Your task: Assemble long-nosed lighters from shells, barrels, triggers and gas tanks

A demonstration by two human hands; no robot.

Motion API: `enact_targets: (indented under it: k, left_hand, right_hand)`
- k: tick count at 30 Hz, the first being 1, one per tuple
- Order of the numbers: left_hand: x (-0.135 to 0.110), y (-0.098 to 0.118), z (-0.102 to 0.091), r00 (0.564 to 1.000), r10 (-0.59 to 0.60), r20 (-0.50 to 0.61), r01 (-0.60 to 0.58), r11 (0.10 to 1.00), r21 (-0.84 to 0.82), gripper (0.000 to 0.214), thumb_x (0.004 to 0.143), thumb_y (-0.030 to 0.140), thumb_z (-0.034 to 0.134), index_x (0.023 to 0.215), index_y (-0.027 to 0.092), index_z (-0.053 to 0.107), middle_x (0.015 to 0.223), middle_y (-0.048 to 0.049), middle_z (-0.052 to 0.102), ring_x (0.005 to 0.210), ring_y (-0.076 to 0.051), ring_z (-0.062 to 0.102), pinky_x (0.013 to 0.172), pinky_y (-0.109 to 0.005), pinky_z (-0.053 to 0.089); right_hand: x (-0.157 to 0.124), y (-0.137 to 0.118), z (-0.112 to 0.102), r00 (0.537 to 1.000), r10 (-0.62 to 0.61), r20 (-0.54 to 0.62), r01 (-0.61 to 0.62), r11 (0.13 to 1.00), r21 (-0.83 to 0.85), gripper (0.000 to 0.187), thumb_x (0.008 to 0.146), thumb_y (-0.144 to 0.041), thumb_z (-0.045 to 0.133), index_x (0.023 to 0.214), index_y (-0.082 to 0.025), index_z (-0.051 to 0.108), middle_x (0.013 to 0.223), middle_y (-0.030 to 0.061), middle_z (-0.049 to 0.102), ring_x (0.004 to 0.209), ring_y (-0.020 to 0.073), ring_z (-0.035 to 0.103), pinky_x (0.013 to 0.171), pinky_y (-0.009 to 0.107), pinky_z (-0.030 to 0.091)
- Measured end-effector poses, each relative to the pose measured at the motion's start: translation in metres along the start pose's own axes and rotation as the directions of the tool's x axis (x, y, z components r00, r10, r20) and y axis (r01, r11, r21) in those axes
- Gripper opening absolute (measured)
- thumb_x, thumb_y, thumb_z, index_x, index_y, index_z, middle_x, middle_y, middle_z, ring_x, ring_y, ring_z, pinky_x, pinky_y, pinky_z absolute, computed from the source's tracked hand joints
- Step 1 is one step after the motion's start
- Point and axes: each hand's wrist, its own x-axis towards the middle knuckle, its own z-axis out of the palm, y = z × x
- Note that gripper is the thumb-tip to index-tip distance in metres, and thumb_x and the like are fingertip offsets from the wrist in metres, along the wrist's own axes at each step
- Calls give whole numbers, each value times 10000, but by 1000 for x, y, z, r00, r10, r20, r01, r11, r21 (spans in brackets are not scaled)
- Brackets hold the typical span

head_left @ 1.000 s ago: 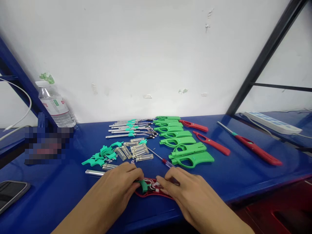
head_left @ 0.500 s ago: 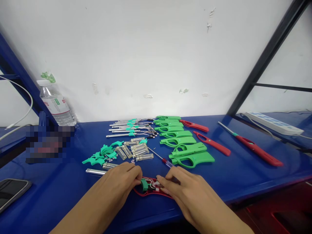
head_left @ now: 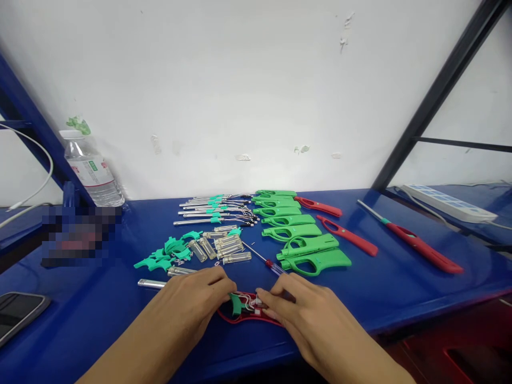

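Note:
A red gas-lighter casing half (head_left: 239,320) lies on the table between my hands, its inside facing up. In it sit a green trigger (head_left: 237,305) and looped white wires (head_left: 250,302). My left hand (head_left: 202,296) is closed, fingertips at the casing's front end beside the trigger; its palm side is hidden. A metal lighter tube (head_left: 151,284) sticks out to the left from behind that hand. Farther right, my right hand (head_left: 306,306) pinches the casing's handle part, thumb and forefinger over the inner parts. Which small piece lies under those fingertips, I cannot tell.
Behind my hands lie a screwdriver (head_left: 272,265), clear fuel tanks (head_left: 230,248), green triggers (head_left: 176,248), metal tubes with wires (head_left: 200,220) and green casings (head_left: 316,261). A finished-looking red lighter (head_left: 420,245) lies right. A phone (head_left: 20,314) and bottle (head_left: 94,173) are left.
My left hand has shifted slightly at the casing's front, and the metal tube beside it has moved a little left. The trigger sits at a slightly different angle. My right hand stays put.

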Motion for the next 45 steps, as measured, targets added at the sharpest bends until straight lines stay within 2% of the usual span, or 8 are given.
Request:
enact_targets:
  k: [4, 8, 13, 19, 23, 31, 39, 45]
  left_hand:
    - [-1, -1, -1, 998, 61, -11, -61, 998, -9, 322, 1014, 40, 530, 1108, 269, 736, 981, 4, 738, 835, -174, 730, 655, -255, 422]
    - [-1, -2, 5, 995, 75, -60, -75, 997, 0, 400, 920, -44, 522, 1008, 274, 747, 868, 22, 697, 702, -160, 675, 599, -264, 349]
    - [0, -3, 8, 991, 86, -105, -88, 996, -17, 436, 900, -48, 503, 1010, 286, 761, 860, 27, 704, 659, -147, 653, 581, -266, 320]
    - [1, 4, -8, 998, 63, -28, -65, 997, -41, 468, 969, -29, 435, 1090, 281, 765, 999, 9, 760, 806, -151, 724, 655, -244, 417]
    - [1, 6, -13, 997, 70, -45, -72, 997, -41, 487, 958, -27, 426, 1089, 287, 775, 982, 6, 758, 764, -138, 710, 643, -220, 443]
    - [1, 7, -14, 997, 62, -45, -64, 997, -52, 515, 943, -36, 409, 1098, 284, 781, 1010, -3, 764, 775, -139, 720, 652, -208, 463]
    - [3, 4, -10, 998, 49, -31, -53, 988, -146, 504, 976, -16, 397, 1101, 275, 789, 1019, -18, 762, 796, -134, 715, 696, -203, 491]
    - [2, 2, -5, 996, 71, -61, -82, 977, -197, 503, 982, -19, 384, 1111, 264, 779, 1010, -20, 759, 808, -139, 713, 708, -205, 500]
  right_hand:
    - [0, 1, 2, 1000, -1, -13, 1, 1000, 6, 269, 1092, -170, 539, 1271, -219, 734, 1010, 34, 697, 885, 208, 701, 699, 305, 535]
    - [-1, 0, 1, 1000, 0, -10, 0, 1000, -1, 271, 1091, -176, 551, 1289, -230, 728, 1016, 30, 695, 880, 203, 699, 689, 303, 519]
    - [-1, 0, -1, 1000, -1, -24, 1, 1000, -3, 264, 1093, -175, 551, 1274, -228, 735, 1001, 28, 699, 878, 193, 702, 694, 291, 514]
    - [-1, 0, -2, 1000, 5, -11, -5, 1000, -6, 270, 1077, -157, 573, 1277, -228, 739, 1012, 30, 710, 886, 195, 706, 697, 290, 526]
    - [-1, 1, -1, 1000, 4, -14, -5, 1000, -18, 264, 1079, -166, 579, 1277, -235, 739, 1032, 34, 714, 912, 197, 710, 709, 290, 526]
    - [0, 1, -3, 1000, 17, 19, -17, 1000, -2, 267, 1077, -158, 579, 1284, -243, 725, 1026, 21, 703, 908, 198, 703, 702, 306, 495]
    - [0, 1, -4, 1000, 18, 8, -18, 1000, 14, 255, 1079, -163, 576, 1266, -238, 732, 1028, 18, 701, 902, 194, 698, 700, 305, 495]
    - [0, 1, -5, 999, 24, 25, -25, 1000, 13, 271, 1070, -147, 581, 1275, -248, 728, 1028, 15, 696, 904, 191, 692, 691, 305, 487]
